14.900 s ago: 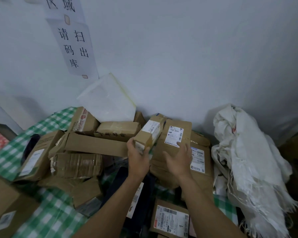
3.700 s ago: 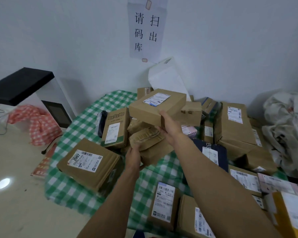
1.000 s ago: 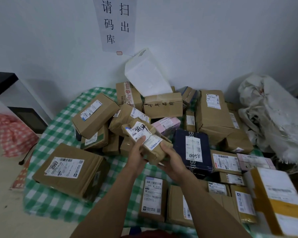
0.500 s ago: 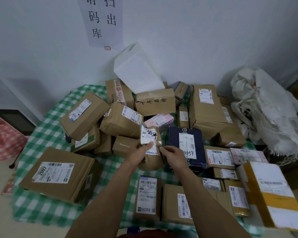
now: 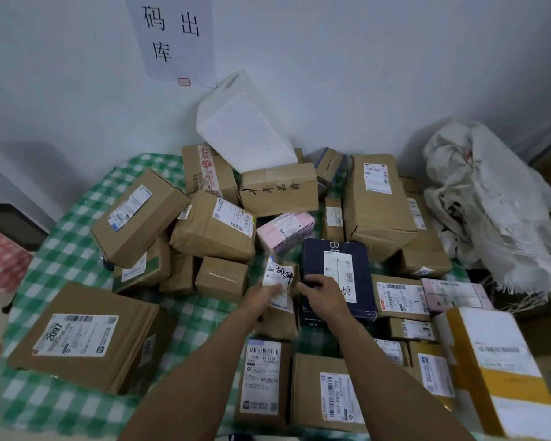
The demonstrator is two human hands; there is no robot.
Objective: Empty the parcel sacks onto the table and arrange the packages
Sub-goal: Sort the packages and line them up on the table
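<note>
As seen from the head view, the left hand (image 5: 268,296) has its fingers wrapped over the white label of the small brown parcel (image 5: 280,323), mid-bench. Can't tell if the parcel rests on the cloth or is lifted off it.

On the other side, the right hand (image 5: 325,292) has its fingers curled and its thumb at the parcel's right edge. It lies over the left edge of the navy box (image 5: 337,259). Can't tell whether it actually grips anything.

The bench (image 5: 70,246) has a green-white check cloth and is crowded with packages:
- Far edge, against the wall: the white padded bag (image 5: 242,128) leans there, with brown boxes piled below it. One is the handwritten box (image 5: 279,190).
- Just beyond the navy box: the pink parcel (image 5: 285,230).
- Left edge, toward the near left corner: the flat box (image 5: 86,335), label reading 2097. Beyond it the tilted box (image 5: 137,214) lies on top of others.
- Near edge: two brown boxes side by side, label up, the near left box (image 5: 263,380) and the near right box (image 5: 325,393), partly under the forearms.
- Near right corner: the yellow-and-white box (image 5: 497,370).
- Far right corner: the sack heap (image 5: 490,211), crumpled white with frayed edges, just beside the boxes there.

On the wall above the far edge is the paper sign (image 5: 175,36) with black characters.
</note>
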